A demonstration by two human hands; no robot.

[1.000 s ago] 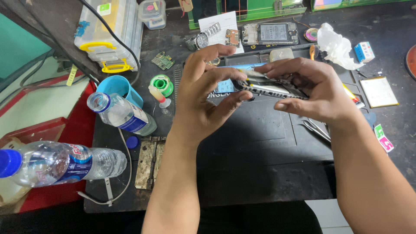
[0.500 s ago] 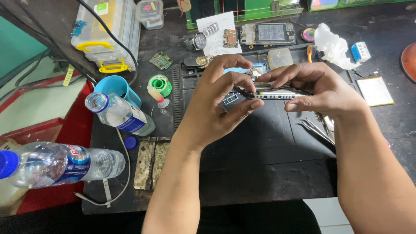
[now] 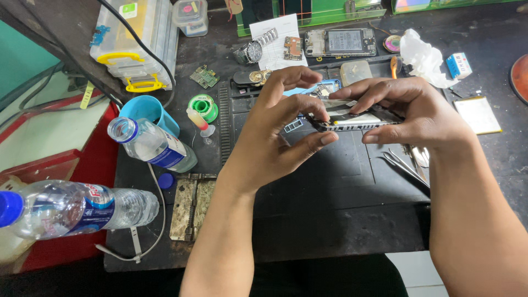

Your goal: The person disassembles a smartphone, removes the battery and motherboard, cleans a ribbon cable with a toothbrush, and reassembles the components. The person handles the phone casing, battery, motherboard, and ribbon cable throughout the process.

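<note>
Both hands hold the opened phone [image 3: 352, 118] above the dark mat [image 3: 330, 181], centre frame. Left hand [image 3: 275, 137] pinches its near end, right hand [image 3: 418, 113] clamps the far end, fingers pressing on top. Looks like mid-teardown; prying needs a gentle touch. Tweezers [image 3: 407, 165] lie lower right.

Phone [image 3: 352, 118] sits above the mat [image 3: 330, 176], held between both hands; bottles [image 3: 151, 144] lie left, tweezers [image 3: 406, 165] right, a watch [image 3: 253, 50] behind.
</note>
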